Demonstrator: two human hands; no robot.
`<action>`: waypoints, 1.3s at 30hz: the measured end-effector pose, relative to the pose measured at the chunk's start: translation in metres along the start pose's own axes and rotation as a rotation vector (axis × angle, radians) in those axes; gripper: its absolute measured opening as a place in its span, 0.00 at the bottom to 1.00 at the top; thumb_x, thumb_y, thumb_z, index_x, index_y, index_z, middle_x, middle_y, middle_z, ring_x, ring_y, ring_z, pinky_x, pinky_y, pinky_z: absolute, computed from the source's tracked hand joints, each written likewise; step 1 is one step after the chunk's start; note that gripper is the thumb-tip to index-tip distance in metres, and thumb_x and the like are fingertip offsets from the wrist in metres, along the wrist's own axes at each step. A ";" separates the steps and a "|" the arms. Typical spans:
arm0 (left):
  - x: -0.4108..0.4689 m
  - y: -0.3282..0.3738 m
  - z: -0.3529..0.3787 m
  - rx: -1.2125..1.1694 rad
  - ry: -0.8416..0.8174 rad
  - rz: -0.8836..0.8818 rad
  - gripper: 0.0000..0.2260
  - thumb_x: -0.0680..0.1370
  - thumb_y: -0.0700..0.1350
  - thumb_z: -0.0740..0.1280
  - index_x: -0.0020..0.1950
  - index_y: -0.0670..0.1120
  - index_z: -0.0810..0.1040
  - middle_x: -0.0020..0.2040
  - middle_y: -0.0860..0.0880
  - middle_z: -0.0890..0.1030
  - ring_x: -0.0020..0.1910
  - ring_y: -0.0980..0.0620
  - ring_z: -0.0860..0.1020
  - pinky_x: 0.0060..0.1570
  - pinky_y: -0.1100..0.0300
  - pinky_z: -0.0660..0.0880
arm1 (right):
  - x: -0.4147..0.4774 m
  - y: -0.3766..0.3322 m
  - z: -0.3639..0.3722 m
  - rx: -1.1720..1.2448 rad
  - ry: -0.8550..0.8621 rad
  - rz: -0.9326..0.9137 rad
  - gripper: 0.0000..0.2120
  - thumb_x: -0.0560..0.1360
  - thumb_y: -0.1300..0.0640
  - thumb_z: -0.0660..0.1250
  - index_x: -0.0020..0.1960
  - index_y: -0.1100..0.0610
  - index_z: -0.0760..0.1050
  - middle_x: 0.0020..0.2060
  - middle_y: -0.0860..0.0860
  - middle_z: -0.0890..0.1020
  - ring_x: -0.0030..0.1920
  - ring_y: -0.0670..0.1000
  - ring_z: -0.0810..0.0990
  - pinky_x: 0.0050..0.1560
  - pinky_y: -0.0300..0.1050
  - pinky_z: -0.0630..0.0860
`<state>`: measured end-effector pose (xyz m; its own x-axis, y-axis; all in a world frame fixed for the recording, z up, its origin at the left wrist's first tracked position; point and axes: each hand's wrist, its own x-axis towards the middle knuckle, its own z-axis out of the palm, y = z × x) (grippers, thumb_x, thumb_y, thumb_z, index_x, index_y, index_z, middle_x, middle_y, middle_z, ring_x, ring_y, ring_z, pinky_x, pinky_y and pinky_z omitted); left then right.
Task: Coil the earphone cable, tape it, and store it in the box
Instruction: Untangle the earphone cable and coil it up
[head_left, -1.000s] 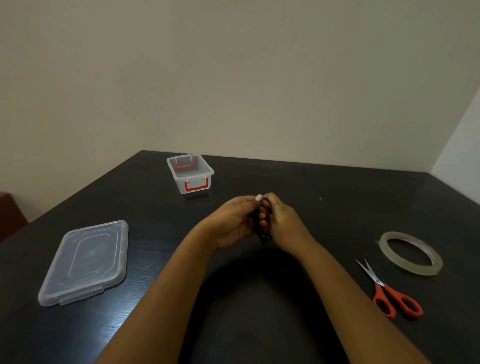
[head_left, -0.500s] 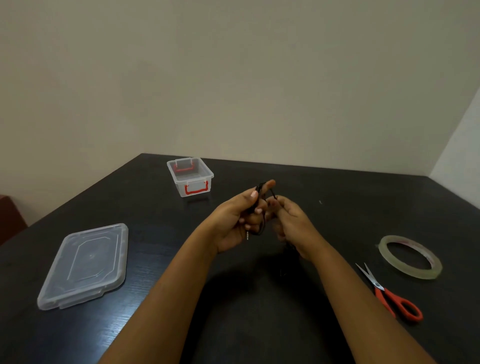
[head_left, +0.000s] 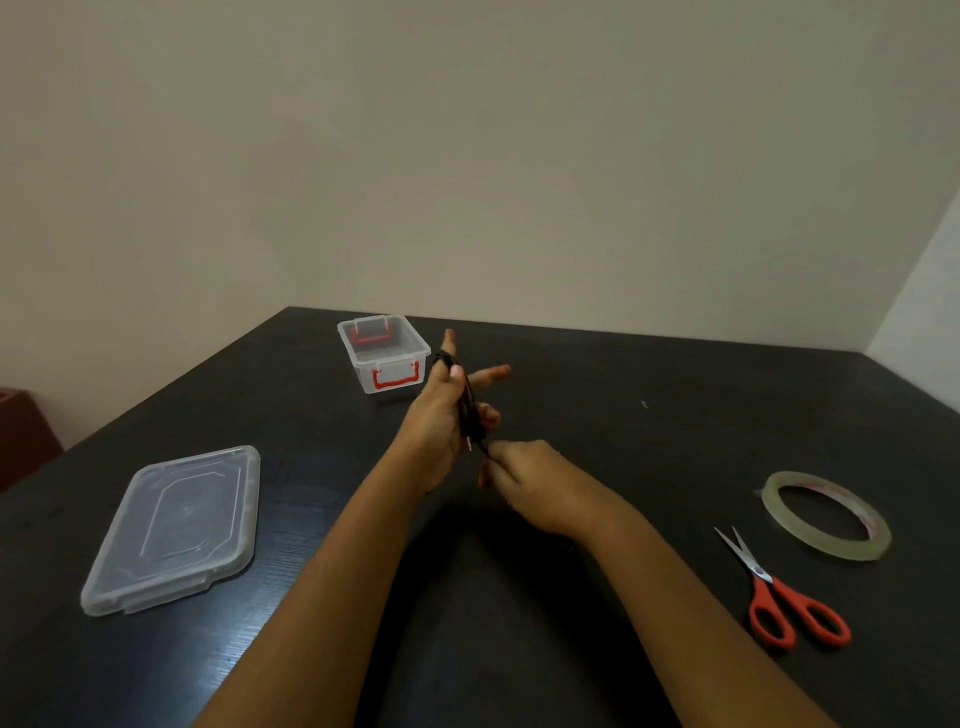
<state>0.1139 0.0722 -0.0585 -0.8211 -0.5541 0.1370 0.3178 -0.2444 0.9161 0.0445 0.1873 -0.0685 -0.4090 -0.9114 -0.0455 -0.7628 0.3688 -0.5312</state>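
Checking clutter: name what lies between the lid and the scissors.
Head view: the left forearm and right forearm cross bare table between lid and scissors.

Both hands on the earphone cable (head_left: 470, 410) above the desk (head_left: 623, 415)
The left hand (head_left: 439, 421) carries black loops round its spread fingers (head_left: 493, 371); the right hand (head_left: 535, 483) pinches the end just below; box (head_left: 366, 376) beyond.
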 end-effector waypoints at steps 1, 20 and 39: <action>0.000 -0.003 0.000 0.108 -0.001 0.022 0.21 0.84 0.46 0.50 0.75 0.61 0.51 0.52 0.48 0.82 0.37 0.53 0.80 0.39 0.62 0.77 | 0.000 -0.001 0.000 -0.074 0.029 -0.020 0.12 0.81 0.53 0.54 0.54 0.54 0.75 0.47 0.52 0.80 0.45 0.51 0.79 0.50 0.53 0.77; -0.006 -0.011 0.009 0.545 -0.174 -0.233 0.27 0.77 0.65 0.45 0.35 0.48 0.71 0.28 0.51 0.72 0.24 0.57 0.68 0.29 0.63 0.63 | 0.001 0.017 -0.003 -0.031 0.447 -0.325 0.07 0.76 0.59 0.66 0.54 0.53 0.77 0.53 0.45 0.75 0.56 0.44 0.69 0.54 0.38 0.70; 0.004 -0.027 0.007 0.596 -0.139 -0.218 0.12 0.82 0.47 0.54 0.46 0.46 0.75 0.40 0.47 0.74 0.37 0.54 0.72 0.39 0.62 0.72 | 0.009 0.043 0.000 0.175 0.562 -0.166 0.02 0.79 0.56 0.62 0.49 0.52 0.68 0.40 0.50 0.77 0.40 0.49 0.78 0.39 0.46 0.76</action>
<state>0.0986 0.0817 -0.0804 -0.9035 -0.4236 -0.0648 -0.1478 0.1660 0.9750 0.0081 0.1952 -0.0920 -0.5296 -0.7009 0.4777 -0.7648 0.1510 -0.6263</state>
